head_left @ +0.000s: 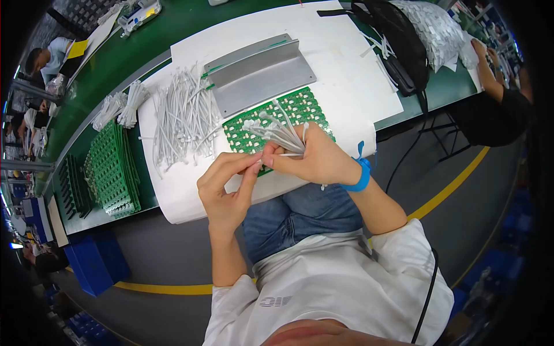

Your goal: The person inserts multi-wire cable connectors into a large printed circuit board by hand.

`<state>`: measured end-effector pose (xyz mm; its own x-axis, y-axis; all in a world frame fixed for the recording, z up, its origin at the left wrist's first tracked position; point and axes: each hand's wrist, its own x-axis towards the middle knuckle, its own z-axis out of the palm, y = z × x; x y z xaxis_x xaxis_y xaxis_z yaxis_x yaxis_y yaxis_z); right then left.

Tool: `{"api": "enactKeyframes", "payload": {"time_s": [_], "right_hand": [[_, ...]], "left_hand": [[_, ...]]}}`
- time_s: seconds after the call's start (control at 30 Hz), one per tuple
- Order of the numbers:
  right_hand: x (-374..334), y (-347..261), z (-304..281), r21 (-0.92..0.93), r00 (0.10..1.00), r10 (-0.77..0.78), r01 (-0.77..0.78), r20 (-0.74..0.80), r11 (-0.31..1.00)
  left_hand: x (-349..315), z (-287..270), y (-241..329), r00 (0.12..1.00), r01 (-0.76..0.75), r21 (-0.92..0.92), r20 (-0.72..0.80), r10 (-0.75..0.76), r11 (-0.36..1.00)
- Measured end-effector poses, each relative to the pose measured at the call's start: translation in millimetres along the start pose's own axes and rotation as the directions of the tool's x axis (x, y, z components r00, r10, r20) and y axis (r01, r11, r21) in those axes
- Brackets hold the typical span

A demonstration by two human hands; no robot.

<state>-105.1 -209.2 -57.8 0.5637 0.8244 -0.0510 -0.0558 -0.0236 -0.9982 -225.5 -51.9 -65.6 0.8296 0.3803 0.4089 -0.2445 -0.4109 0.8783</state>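
A bunch of thin white wire leads (281, 134) with small pale ends fans out from my right hand (323, 157), whose fingers are closed around it. My left hand (225, 184) pinches with thumb and forefinger at the tip of one lead, meeting the right fingertips; the exact tip is too small to make out. Both hands are over the near edge of a green circuit board panel (306, 105), which lies on white sheeting and is partly hidden by them. A loose pile of similar white leads (183, 118) lies to the left of the panel.
Behind the panel rests an angled grey metal plate (262, 81). Green panels (112, 167) and bundled white leads (134, 104) sit at the left. A black bag (398, 40) and a large bag of white pieces (438, 32) are at the back right, near another person's arm (490, 81).
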Motion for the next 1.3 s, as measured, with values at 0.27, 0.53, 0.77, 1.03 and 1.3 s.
{"api": "enactKeyframes", "payload": {"time_s": [0.27, 0.53, 0.77, 1.03, 1.3], "right_hand": [[30.3, -10.5, -7.0, -0.391, 0.983, -0.080, 0.009, -0.167, 0.920], [69.7, 10.0, -5.1, -0.755, 0.958, -0.277, 0.123, -0.080, 0.644], [73.8, 19.8, -0.6, -0.786, 0.955, -0.296, 0.161, -0.029, 0.596], [81.3, 19.4, -4.1, -0.757, 0.963, -0.271, 0.179, 0.003, 0.629], [83.6, 14.3, -1.6, -0.783, 0.989, -0.145, 0.103, 0.017, 0.614]], "left_hand": [[3.0, -11.4, -18.3, 0.958, -0.277, 0.585, 0.231, 0.171, 0.762], [-1.0, -2.5, -24.2, 0.934, -0.319, 0.503, 0.308, 0.178, 0.803], [1.9, -13.8, -39.9, 0.970, -0.222, 0.531, 0.208, 0.128, 0.818], [-1.2, -14.1, -49.2, 0.977, -0.206, 0.489, 0.148, 0.152, 0.847], [-1.6, -18.6, -51.2, 0.977, -0.189, 0.504, 0.180, 0.112, 0.843]]}}
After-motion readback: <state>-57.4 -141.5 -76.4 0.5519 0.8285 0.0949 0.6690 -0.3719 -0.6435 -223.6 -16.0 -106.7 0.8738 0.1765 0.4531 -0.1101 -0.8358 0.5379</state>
